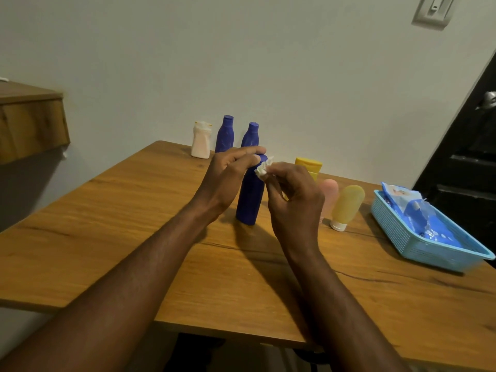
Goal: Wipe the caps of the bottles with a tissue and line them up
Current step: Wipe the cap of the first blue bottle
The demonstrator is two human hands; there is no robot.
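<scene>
Bottles of several shapes are set out on the table [134, 224], a broad wooden top pushed against a wall. At its right end a pale blue basket [397, 237] holding blue packets [418, 213] is seen.

Near the middle of the table the nearest blue bottle [249, 200] stands upright. It is gripped just under its cap by the curled fingers of the left hand [228, 178]. Two more blue bottles [225, 135] [250, 135] and a white bottle [201, 142] are lined up by the wall. Unaligned on the right are a yellow bottle [308, 165], a pink tube [330, 194] and a yellow tube [347, 205] resting on its white cap [338, 225]. The pink tube is partly hidden behind the right hand [295, 200].

The tissue [262, 169], crumpled small, is pinched between the thumb and fingertips of the right hand and is pressed against the cap of the nearest blue bottle.

The bottle is judged to be light, stiff plastic with a smooth, somewhat slippery skin. Being tall on a narrow base, it would be tipped easily by a sideways rub. It is therefore best steadied at the neck during wiping and taken round the wider body for moving into the row. The tissue is soft and would be torn by hard scrubbing.
</scene>
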